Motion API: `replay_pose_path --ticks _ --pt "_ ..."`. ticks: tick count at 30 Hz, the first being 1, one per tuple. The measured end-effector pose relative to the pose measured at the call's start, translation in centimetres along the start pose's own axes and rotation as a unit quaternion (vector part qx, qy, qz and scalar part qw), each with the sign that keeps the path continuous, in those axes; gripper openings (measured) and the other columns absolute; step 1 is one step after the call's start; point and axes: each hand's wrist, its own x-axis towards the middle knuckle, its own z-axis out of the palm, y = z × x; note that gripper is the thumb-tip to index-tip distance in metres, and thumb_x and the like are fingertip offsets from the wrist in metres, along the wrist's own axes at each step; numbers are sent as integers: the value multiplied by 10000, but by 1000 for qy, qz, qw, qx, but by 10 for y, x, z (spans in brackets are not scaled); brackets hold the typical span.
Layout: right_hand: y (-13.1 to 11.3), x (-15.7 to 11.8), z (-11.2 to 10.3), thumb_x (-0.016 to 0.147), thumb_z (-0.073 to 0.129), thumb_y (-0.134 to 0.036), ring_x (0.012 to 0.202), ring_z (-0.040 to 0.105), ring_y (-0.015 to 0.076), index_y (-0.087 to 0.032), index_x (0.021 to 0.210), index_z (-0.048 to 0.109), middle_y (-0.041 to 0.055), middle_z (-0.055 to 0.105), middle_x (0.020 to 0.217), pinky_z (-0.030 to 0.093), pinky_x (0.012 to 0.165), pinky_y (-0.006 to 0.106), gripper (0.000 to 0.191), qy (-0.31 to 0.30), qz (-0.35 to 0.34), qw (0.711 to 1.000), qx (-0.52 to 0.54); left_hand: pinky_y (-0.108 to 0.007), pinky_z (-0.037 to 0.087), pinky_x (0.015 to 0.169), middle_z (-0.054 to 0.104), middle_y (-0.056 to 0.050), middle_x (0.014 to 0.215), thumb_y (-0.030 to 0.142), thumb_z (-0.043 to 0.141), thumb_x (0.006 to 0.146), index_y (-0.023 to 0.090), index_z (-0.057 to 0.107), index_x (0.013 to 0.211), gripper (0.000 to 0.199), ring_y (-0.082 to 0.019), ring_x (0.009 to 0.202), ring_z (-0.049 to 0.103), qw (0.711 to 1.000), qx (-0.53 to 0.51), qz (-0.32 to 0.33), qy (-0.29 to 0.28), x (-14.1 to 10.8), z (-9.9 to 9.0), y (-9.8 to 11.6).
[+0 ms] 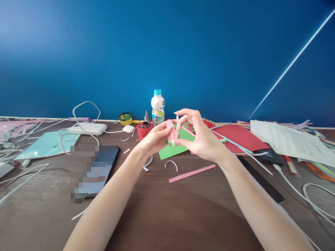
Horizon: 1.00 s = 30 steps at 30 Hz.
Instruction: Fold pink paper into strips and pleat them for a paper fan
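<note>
— Left hand (157, 135)?
— Pinching a pink-and-green paper piece (171, 135), raised over the desk (183, 209) by the green sheet (169, 151).
— Right hand (202, 137)?
— Thumb and forefinger parted, beside curved pink strip (178, 126); whether gripping, can't tell.

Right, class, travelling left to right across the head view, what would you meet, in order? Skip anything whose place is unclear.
Pale turquoise flat sheet → yellow round roll → white plastic bottle with a turquoise cap → small pink-and-green piece → the person's right hand → white printed paper sheet.
</note>
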Motion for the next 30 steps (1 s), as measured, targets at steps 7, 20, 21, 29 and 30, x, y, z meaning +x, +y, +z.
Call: replay_pose_path --ticks 7,20,21,29,30 --pt "0 -1 0 746 624 -154 1092 451 215 -349 1218 327 19 441 1154 402 948 438 591 -8 -1 1000 -18 -232 471 586 612 -15 713 244 611 782 152 593 947 189 -108 609 590 1000 9 -3 -1 -1 2 2" --pt "2 3 -5 755 616 -185 964 537 180 -295 1151 344 -9 533 941 431 872 398 493 5 22 996 82 -213 444 596 612 10 642 255 658 746 135 591 1009 297 -90 573 580 999 24 -36 -31 -4 8 2" --pt "2 3 -5 759 609 -184 959 539 178 -289 1139 349 -10 534 928 430 869 393 472 5 22 996 87 -211 444 607 615 10 639 255 661 744 134 593 1022 311 -89 580 581 998 24 -38 -38 -5 9 3" --pt "-3 1 -6 754 586 -165 979 508 170 -267 1106 385 -1 512 932 422 888 382 418 -26 59 995 82 -225 465 626 642 -5 710 232 645 752 137 583 987 261 -100 589 604 998 28 -41 -39 -4 10 4" --pt "-3 1 -6 752 589 -168 985 503 168 -270 1109 386 0 506 942 420 894 380 423 -28 64 994 79 -225 467 619 635 2 704 232 653 746 137 581 979 261 -98 582 602 998 26 -40 -39 -4 10 4"
